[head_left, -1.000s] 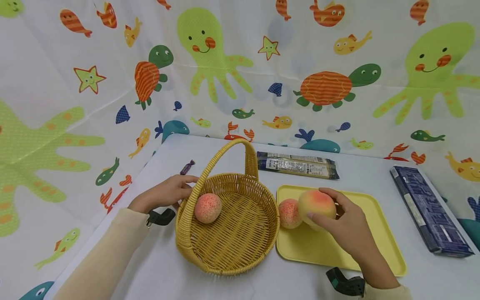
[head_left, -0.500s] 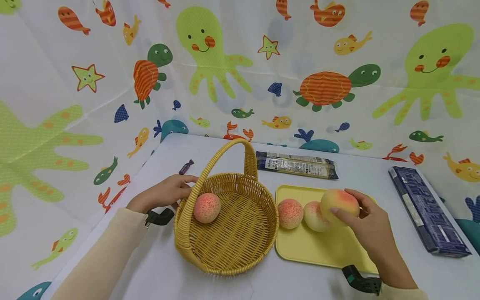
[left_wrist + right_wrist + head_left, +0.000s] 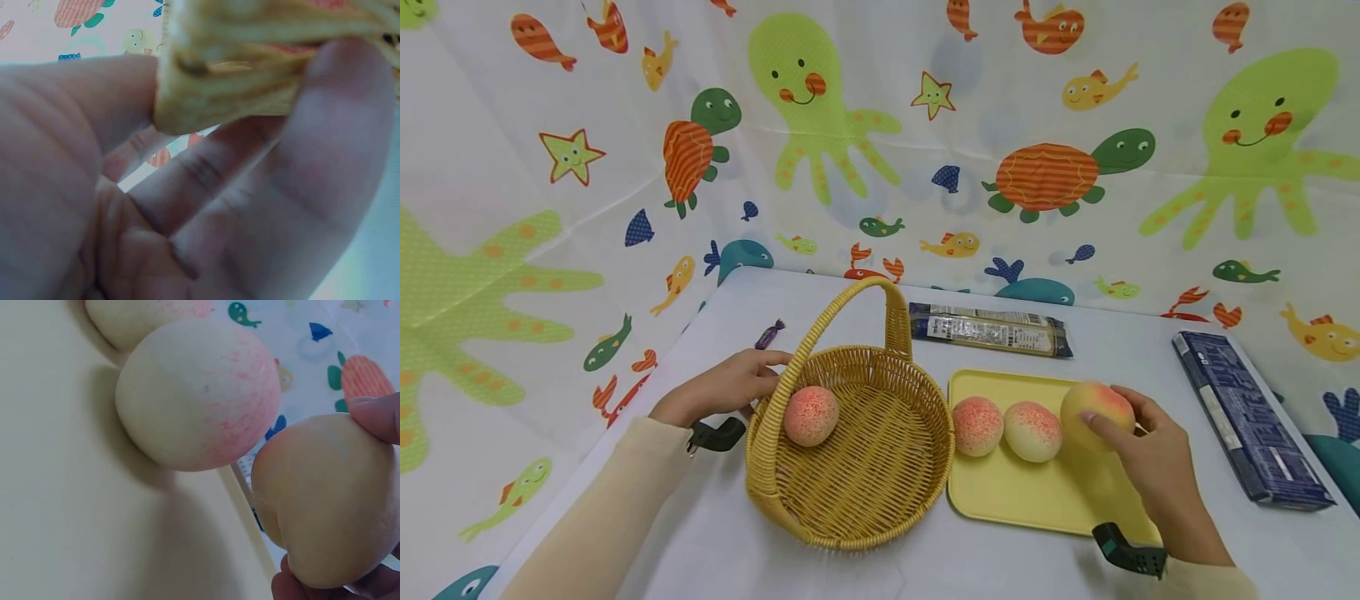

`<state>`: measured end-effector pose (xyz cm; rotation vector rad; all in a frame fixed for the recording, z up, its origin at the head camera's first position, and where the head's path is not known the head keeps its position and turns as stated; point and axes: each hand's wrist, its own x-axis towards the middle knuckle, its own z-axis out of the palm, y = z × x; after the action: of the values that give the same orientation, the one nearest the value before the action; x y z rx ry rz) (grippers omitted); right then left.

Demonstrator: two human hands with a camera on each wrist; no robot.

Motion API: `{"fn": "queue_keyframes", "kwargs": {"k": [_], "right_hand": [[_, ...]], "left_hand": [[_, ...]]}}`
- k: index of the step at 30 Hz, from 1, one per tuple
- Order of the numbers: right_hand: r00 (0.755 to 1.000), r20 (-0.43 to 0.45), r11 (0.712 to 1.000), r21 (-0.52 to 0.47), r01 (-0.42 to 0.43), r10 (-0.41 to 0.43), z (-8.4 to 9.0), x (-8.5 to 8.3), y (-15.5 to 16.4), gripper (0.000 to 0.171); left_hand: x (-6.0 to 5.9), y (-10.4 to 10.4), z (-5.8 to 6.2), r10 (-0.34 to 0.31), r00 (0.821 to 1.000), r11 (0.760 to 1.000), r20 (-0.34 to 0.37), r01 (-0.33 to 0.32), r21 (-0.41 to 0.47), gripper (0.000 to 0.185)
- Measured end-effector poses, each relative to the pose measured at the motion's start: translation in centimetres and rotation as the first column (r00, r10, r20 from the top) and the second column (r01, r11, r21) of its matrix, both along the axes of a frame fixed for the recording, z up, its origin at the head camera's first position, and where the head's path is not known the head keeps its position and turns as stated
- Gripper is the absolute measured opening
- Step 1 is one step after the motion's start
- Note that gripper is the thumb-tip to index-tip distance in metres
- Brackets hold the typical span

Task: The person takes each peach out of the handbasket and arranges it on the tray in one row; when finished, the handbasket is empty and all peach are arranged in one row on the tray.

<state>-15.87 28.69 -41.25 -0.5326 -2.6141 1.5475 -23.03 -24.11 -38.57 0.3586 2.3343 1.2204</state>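
Note:
With its thumb and fingers, my right hand (image 3: 1157, 458) holds a yellow peach with a red blush (image 3: 1077, 408) over the right part of the yellow tray (image 3: 1022, 504). Two speckled pink-and-cream peaches, a left one (image 3: 977, 427) and a middle one (image 3: 1033, 433), sit side by side on that tray. The right wrist view shows the held peach (image 3: 325, 506) beside the middle peach (image 3: 194, 394). My left hand (image 3: 726, 387) pinches the left rim of a woven basket (image 3: 865, 458) with a tall handle. One speckled peach (image 3: 812, 416) lies inside the basket, at its left.
Behind the basket and tray lies a long dark-and-gold packet (image 3: 988, 329). A flat blue box (image 3: 1251, 421) lies at the right of the white table. A small purple wrapped candy (image 3: 769, 334) is beyond my left hand. A printed sea-animal cloth (image 3: 880, 150) hangs around the back and left.
My right hand has moved right with the yellow peach, uncovering the middle speckled peach on the tray. The left hand keeps its hold on the basket rim.

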Motion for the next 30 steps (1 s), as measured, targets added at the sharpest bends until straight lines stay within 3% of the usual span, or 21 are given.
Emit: {"fn": "queue_keyframes", "kwargs": {"k": [8,23,30], "right_hand": [[0.999,0.048,1.0,-0.01,0.009,-0.008,-1.4,-0.6,0.3,0.081],[0.996,0.088,0.999,0.036,0.018,-0.021,-2.0,-0.6,-0.3,0.085],[0.994,0.109,0.999,0.042,-0.032,0.027,-1.7,-0.4,-0.1,0.087]], "left_hand": [[0.0,0.0,0.0,0.002,1.0,1.0,-0.009,-0.003,-0.008,0.052],[0.0,-0.1,-0.1,0.0,1.0,1.0,-0.003,0.0,0.006,0.052],[0.0,-0.1,-0.1,0.0,1.0,1.0,-0.002,0.0,0.003,0.051]]}}
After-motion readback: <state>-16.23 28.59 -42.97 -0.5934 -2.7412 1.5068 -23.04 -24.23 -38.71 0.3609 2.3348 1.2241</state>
